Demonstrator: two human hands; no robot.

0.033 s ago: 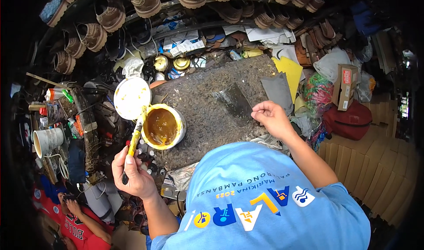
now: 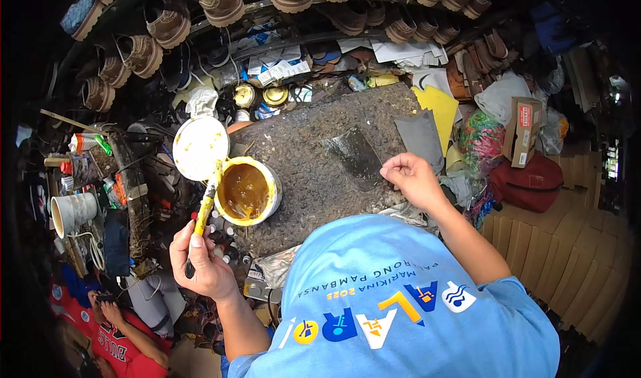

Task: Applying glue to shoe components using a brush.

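My left hand (image 2: 203,261) is closed around a yellow-smeared brush (image 2: 209,194), holding it slanted. The brush's upper end overlaps the edge of a round white lid (image 2: 195,148) with yellow smears. Just right of the brush stands an uncovered white tub (image 2: 275,198) containing amber, glue-like liquid (image 2: 246,190). My right hand (image 2: 412,181) pinches the right edge of a thin dark sheet (image 2: 357,158). Its surface looks wet and shiny, and it lies on a rough, crusted worktop (image 2: 307,138).
A grey piece (image 2: 420,138) and a yellow sheet (image 2: 437,114) lie at the worktop's right. Brown shoes (image 2: 220,3) line racks above. Small cans (image 2: 274,96) stand behind the worktop. A red bag (image 2: 527,183) lies right. Another person in red (image 2: 127,341) is at lower left.
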